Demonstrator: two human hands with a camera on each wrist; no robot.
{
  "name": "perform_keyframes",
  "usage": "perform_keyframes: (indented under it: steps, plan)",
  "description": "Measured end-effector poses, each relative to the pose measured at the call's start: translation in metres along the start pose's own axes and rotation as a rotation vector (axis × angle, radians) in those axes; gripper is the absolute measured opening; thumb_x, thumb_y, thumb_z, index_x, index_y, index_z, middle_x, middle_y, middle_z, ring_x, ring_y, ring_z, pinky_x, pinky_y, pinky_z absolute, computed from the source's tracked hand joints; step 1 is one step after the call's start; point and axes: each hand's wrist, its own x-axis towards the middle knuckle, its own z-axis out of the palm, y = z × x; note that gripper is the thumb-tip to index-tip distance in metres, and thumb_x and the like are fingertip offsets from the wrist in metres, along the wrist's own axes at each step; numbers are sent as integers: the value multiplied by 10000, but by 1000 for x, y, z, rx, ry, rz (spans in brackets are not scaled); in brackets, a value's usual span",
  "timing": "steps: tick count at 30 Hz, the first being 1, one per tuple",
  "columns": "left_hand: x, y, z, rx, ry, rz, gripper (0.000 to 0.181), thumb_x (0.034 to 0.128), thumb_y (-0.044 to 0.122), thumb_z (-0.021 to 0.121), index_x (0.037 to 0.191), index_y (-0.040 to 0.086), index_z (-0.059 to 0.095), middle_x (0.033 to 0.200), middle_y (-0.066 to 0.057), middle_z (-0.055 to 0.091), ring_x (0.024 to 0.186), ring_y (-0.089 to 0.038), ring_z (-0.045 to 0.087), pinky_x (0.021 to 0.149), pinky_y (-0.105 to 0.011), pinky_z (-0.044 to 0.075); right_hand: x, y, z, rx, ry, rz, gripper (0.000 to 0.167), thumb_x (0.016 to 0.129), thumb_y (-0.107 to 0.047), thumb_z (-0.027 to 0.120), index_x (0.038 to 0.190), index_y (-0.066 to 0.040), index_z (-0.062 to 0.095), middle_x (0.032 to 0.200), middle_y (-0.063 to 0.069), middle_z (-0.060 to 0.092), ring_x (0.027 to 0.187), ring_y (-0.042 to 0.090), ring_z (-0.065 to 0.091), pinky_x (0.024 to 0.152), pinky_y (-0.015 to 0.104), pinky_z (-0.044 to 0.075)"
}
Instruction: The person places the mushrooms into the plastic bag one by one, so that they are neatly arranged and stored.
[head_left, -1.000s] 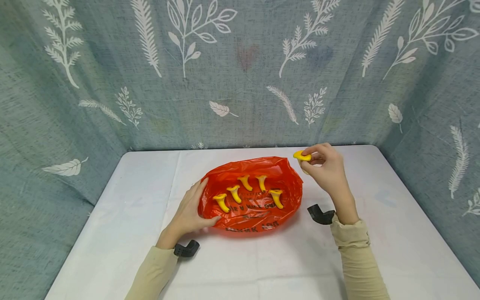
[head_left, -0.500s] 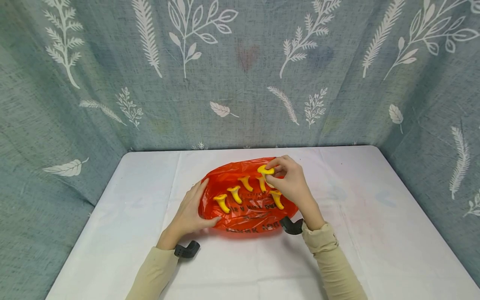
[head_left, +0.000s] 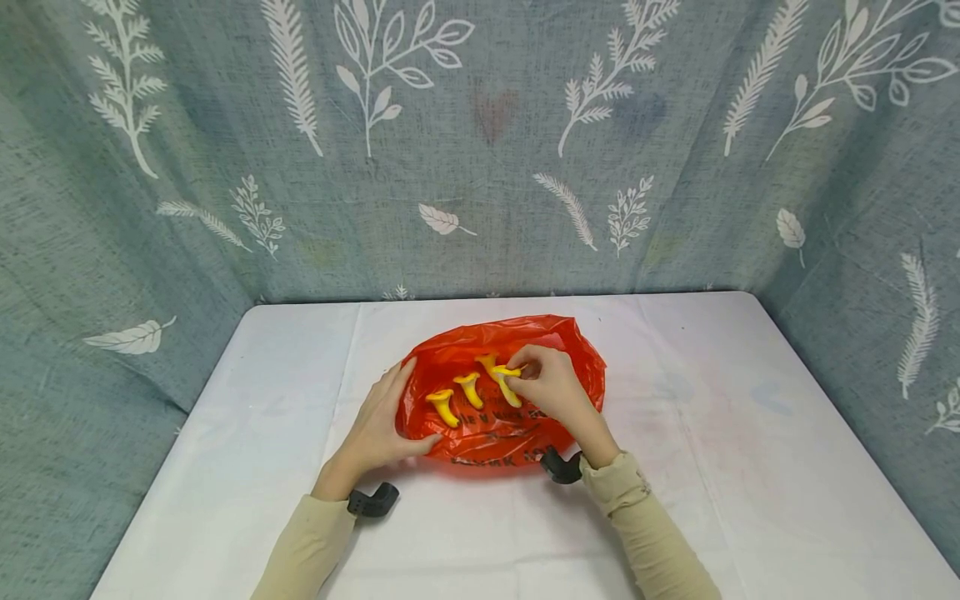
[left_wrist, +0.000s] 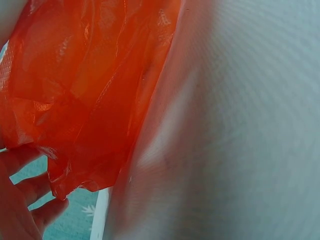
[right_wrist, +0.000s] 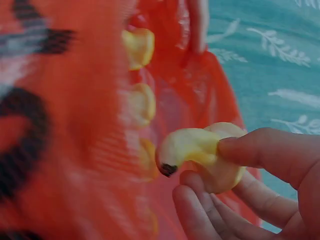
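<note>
A red plastic bag (head_left: 450, 333) with dark lettering lies open-mouthed on the table. Inside it are yellow chanterelle mushrooms: one (head_left: 442, 407) at the left, another (head_left: 469, 388) beside it, and a third (head_left: 486, 362) partly covered. Others are hidden behind my right hand (head_left: 550, 385), which reaches over the bag's mouth. Its thumb and fingers pinch a chanterelle (right_wrist: 190, 142) by the cap; the stem's dark tip shows in the right wrist view. My left hand (head_left: 382, 421) holds the bag's left end, thumb at the near rim, fingers (left_wrist: 32, 187) around the far side.
The white-covered table (head_left: 750, 467) extends around the bag. Grey-green curtains (head_left: 480, 183) with white leaf prints hang behind it and at both sides. Black wrist mounts (head_left: 373, 500) sit at both of my wrists.
My right hand has moved left and down from beside the bag's right end to inside its mouth, carrying the chanterelle. My left hand and the bag have stayed in place.
</note>
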Motion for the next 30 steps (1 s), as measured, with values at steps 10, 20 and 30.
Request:
perform_keyframes:
  steps: [10, 20, 30]
  plan:
    - [-1, 0, 0, 10, -1, -2, 1163, 641, 437, 879, 1565, 94, 260, 1540, -171, 344, 1357, -372, 364, 1057, -616, 342, 0, 7, 13, -118, -60, 75, 89, 833, -63, 781, 901, -30, 734, 838, 48, 679, 663, 161, 585, 569, 260, 525]
    - [-2, 1, -1, 3, -1, -11, 1164, 640, 427, 882, 1567, 104, 258, 1542, -168, 339, 1351, -375, 363, 1048, -623, 348, 2, 12, 22, -231, -131, 104, 76, 835, -38, 771, 901, -16, 739, 807, 49, 651, 644, 168, 538, 545, 234, 480]
    - [-1, 1, -1, 4, -1, -10, 1158, 642, 423, 880, 1563, 90, 263, 1539, -174, 340, 1351, -376, 365, 1050, -622, 347, 4, 14, 25, -264, -137, 131, 75, 841, -39, 768, 902, -23, 729, 801, 54, 645, 647, 174, 519, 538, 229, 448]
